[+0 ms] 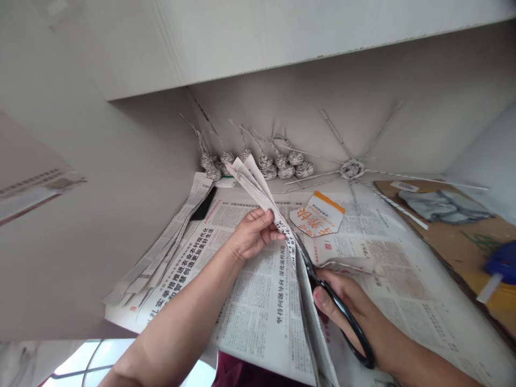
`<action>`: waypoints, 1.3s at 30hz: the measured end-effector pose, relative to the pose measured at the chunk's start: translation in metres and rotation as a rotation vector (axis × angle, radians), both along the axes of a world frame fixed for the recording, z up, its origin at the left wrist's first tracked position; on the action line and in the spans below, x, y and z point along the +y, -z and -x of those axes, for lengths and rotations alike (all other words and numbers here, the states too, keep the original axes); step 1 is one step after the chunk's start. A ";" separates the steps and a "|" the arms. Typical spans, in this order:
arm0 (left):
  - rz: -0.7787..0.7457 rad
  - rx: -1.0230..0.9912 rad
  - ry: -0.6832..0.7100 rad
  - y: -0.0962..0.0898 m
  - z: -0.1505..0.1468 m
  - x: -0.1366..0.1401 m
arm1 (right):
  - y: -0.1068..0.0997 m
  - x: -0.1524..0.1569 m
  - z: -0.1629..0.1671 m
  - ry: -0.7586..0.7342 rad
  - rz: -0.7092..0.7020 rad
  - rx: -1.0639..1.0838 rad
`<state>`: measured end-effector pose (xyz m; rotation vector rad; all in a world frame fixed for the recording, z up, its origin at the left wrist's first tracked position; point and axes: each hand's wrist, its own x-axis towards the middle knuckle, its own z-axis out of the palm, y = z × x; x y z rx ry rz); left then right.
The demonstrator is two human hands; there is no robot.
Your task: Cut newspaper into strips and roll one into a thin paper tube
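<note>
My left hand (258, 234) pinches a folded newspaper sheet (264, 295), whose narrow upper ends fan out above the fingers. The sheet hangs down toward my lap. In my right hand (342, 301) is a pair of scissors with black handles (355, 333), its blades pointing up and left along the folded edge of the sheet. Part of the blades is hidden by the paper, so I cannot tell how far apart they are. A loose curled piece of newspaper (350, 265) sticks out just above my right hand.
Newspaper covers the table (407, 306). Cut newspaper strips (173, 231) lie at the left over a dark flat object (204, 204). Woven paper balls (286, 166) line the back wall, near a star-shaped woven piece (352, 169). At right are cardboard (455, 236), denim fabric (443, 205) and a blue item (502, 263).
</note>
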<state>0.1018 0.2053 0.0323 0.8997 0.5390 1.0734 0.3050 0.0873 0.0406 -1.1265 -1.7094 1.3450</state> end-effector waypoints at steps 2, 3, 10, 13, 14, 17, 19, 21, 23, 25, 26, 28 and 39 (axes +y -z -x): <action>0.005 -0.006 0.015 0.000 0.000 0.000 | 0.000 0.001 -0.001 -0.008 0.065 0.015; 0.005 -0.013 0.020 0.001 -0.001 0.000 | 0.001 0.001 -0.001 -0.009 0.095 0.022; 0.017 -0.041 0.050 0.001 -0.001 -0.001 | -0.001 0.004 -0.003 -0.046 0.158 0.048; 0.018 -0.041 0.054 0.001 -0.001 -0.002 | -0.004 0.004 -0.001 -0.070 0.166 0.083; 0.016 -0.037 0.061 0.001 -0.001 -0.002 | -0.004 0.004 -0.001 -0.074 0.167 0.082; 0.003 -0.012 0.094 0.002 -0.001 -0.002 | -0.003 0.004 -0.001 -0.062 0.170 0.040; -0.006 -0.003 0.105 0.003 -0.001 -0.001 | -0.001 0.004 -0.002 -0.055 0.151 0.028; -0.014 0.002 0.109 0.004 -0.001 0.000 | 0.001 0.004 -0.003 -0.055 0.125 0.039; -0.017 0.008 0.114 0.004 -0.001 0.000 | 0.004 0.004 -0.004 -0.053 0.117 0.051; -0.013 0.012 0.114 0.004 -0.001 0.000 | 0.007 0.003 -0.005 -0.055 0.127 0.064; -0.009 0.011 0.111 0.004 -0.001 0.001 | 0.009 0.002 -0.005 -0.056 0.137 0.072; 0.000 0.005 0.109 0.005 -0.001 0.001 | 0.012 0.002 -0.005 -0.060 0.174 0.090; 0.030 0.012 0.005 0.002 -0.004 0.000 | 0.018 0.005 -0.003 -0.008 0.273 0.083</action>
